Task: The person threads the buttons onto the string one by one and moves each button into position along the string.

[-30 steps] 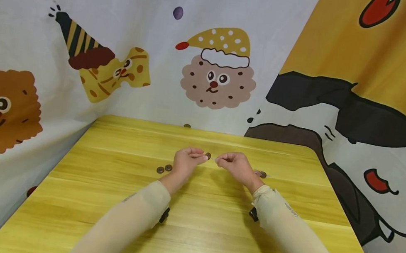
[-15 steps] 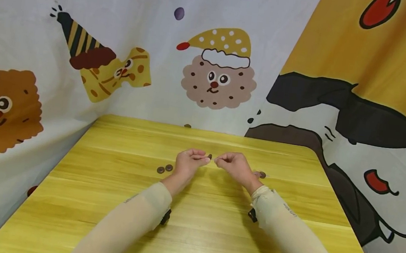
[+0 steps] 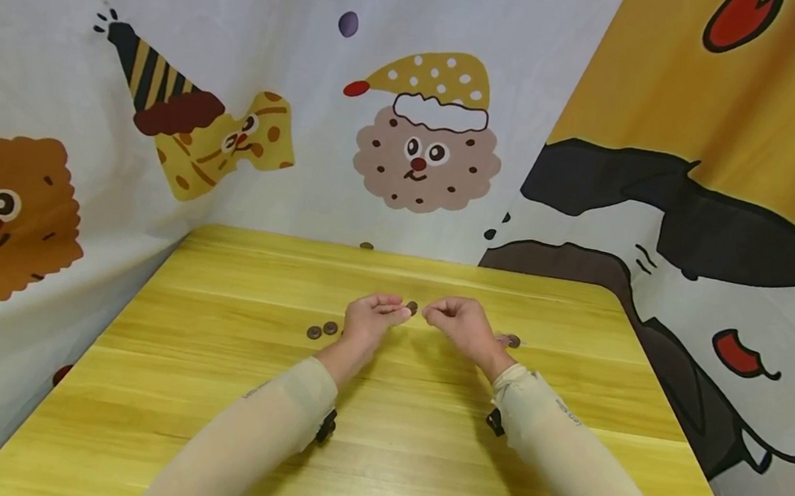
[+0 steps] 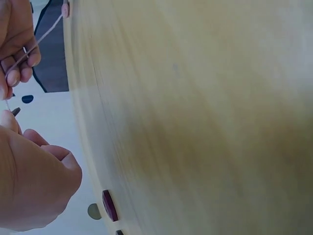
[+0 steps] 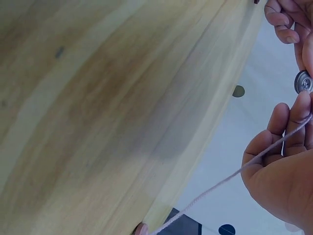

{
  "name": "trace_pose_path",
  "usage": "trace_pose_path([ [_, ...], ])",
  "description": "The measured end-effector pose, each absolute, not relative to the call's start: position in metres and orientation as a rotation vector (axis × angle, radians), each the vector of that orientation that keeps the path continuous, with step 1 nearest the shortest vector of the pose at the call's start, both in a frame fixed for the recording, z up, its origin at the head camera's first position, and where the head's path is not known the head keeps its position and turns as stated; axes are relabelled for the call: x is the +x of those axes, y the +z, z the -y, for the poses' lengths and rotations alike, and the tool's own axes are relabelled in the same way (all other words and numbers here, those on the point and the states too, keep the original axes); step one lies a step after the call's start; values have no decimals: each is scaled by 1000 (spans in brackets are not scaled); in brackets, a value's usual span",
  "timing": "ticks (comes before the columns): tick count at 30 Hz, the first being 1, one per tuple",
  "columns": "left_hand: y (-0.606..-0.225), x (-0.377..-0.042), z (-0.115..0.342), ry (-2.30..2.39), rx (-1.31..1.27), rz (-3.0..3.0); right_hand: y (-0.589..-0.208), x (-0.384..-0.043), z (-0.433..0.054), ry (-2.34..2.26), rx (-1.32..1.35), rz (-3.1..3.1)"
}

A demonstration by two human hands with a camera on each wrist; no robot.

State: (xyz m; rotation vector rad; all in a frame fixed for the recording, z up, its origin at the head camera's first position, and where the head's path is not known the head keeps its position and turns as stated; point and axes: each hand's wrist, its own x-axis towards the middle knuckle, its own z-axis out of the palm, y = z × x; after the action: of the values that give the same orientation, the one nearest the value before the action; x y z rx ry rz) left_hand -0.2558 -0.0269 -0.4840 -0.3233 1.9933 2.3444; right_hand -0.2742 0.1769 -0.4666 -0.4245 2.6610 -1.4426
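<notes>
Your left hand (image 3: 369,320) pinches a dark round button (image 3: 412,309) above the table (image 3: 387,468); your right hand (image 3: 464,326) grips the pale cord (image 5: 210,188) just beside it. The cord's tip could buckle against the button's face if limp, or the button could twist and drop from so slight a pinch.

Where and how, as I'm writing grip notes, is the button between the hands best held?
I'd probably pinch the button by its rim, coming from the left, as the left hand does: it's a thin, round disc held clear of the table, and the right hand, holding the cord, is on its other side.
</notes>
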Motion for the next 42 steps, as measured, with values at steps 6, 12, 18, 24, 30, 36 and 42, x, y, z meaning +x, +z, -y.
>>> trace_pose_path([
  [6, -482, -256, 28, 2360, -381, -1934, -466, -274, -176, -1466, -419, -2666],
  [12, -484, -257, 25, 2396, -388, -1892, -467, -274, -176, -1492, -414, -2653],
  [18, -481, -256, 24, 2387, -384, -1879, -468, -275, -175, -1505, -441, -2646],
  [24, -480, -256, 24, 2388, -384, -1884, -468, -274, -176, -1494, -456, -2644],
  [30, -482, -256, 23, 2395, -370, -1885, -469, -275, -175, -1482, -463, -2643],
  [36, -484, -256, 21, 2422, -330, -1884, -471, -275, -174, -1467, -482, -2664],
  [42, -484, -255, 20, 2418, -299, -1903, -471, -275, -174, -1445, -481, -2662],
])
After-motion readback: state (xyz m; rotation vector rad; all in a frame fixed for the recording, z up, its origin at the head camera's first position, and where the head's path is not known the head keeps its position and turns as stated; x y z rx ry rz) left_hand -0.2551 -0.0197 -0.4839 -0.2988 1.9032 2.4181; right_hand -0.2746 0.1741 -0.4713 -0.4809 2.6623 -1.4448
